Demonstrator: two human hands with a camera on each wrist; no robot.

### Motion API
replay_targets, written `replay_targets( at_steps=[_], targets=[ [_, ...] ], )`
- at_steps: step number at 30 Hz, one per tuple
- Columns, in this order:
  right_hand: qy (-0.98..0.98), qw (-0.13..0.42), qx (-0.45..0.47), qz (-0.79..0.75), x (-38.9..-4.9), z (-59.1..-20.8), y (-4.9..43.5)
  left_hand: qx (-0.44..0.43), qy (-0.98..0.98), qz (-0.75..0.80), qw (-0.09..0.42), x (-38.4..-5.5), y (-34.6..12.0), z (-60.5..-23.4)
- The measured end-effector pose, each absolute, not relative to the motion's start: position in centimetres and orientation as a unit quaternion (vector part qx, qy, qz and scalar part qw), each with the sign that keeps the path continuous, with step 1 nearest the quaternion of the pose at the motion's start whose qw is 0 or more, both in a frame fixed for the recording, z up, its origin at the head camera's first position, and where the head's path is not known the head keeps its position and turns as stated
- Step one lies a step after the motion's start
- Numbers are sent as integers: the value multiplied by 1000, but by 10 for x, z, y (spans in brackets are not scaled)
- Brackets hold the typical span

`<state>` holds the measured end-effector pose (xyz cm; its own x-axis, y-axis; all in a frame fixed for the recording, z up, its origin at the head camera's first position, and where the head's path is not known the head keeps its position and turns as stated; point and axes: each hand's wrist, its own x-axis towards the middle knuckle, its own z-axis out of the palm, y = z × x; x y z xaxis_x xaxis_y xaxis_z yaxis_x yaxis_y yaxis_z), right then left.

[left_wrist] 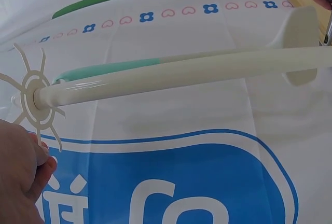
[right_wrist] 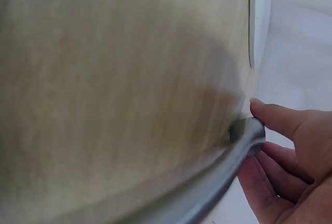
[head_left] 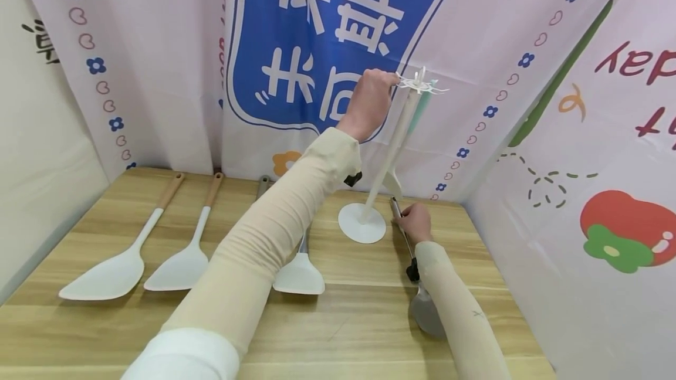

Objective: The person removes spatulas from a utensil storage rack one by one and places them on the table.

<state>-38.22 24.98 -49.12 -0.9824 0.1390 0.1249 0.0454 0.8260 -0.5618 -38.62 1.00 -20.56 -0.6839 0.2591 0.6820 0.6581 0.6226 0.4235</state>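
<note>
A white utensil stand (head_left: pixel 388 160) leans slightly on its round base, with a ring of hooks at its top. My left hand (head_left: pixel 369 101) pinches one of those hooks between thumb and fingers. From the stand hangs a utensil with a mint-green handle (left_wrist: pixel 111 71) and a pale head (head_left: pixel 392 183). To the right of the base, my right hand (head_left: pixel 416 223) holds the handle end of a metal ladle (head_left: pixel 426 312), whose rounded grey head points toward me on the table. In the right wrist view, thumb and fingers lie either side of the shiny handle (right_wrist: pixel 207 187).
On the left of the wooden table (head_left: pixel 364 333) lie two white turners with wooden handles, one (head_left: pixel 113 274) beside the other (head_left: pixel 182 265). A white spatula (head_left: pixel 299 276) with a grey handle is partly behind my left arm. Printed cloth (head_left: pixel 169 75) hangs behind.
</note>
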Motion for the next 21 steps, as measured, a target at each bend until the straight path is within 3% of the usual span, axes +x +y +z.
replay_targets(
  at_steps=[7, 12, 16, 21],
  targets=[
    [-949, 80, -54, 299, -382, -495, 251, -263, -852, -354, 282, -384, 9, -206],
    [-949, 38, -55, 308, -379, -491, 254, -255, -852, -362, 279, -384, 10, -206],
    [-939, 4, -70, 336, -376, -472, 260, -255, -852, -360, 281, -384, 12, -205],
    [-918, 32, -61, 390, -376, -434, 265, -256, -849, -365, 285, -384, 13, -204]
  ],
)
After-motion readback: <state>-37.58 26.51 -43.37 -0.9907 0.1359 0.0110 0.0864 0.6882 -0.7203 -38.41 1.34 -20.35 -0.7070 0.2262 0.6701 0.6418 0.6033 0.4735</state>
